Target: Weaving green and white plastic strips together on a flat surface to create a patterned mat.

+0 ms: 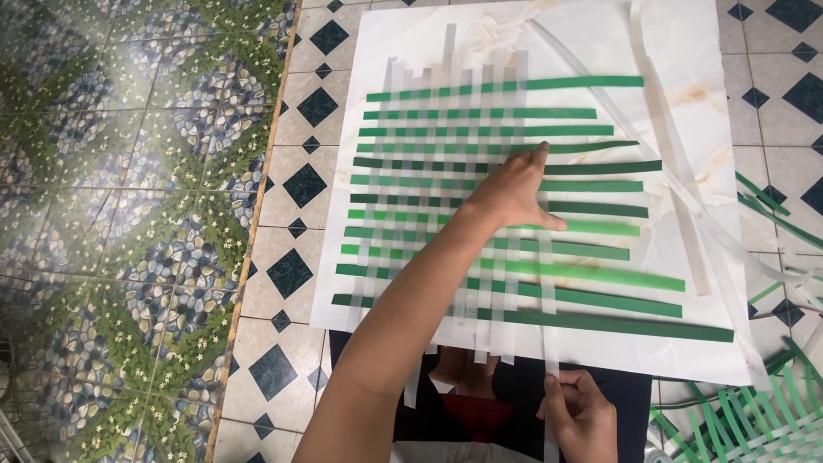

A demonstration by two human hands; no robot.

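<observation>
Woven strip mat on a white board

Green and white strip mat [480, 206] lies on the white board [686, 51]. Left hand [514, 193] presses flat, fingers spread, on the weave. Right hand [579, 411], below the board's near edge, pinches a white strip [549, 283]; its lower end is cut off.

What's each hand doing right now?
Left hand: open, fingers pressing on the green and white weave.
Right hand: closed, pinching a white strip.
</observation>
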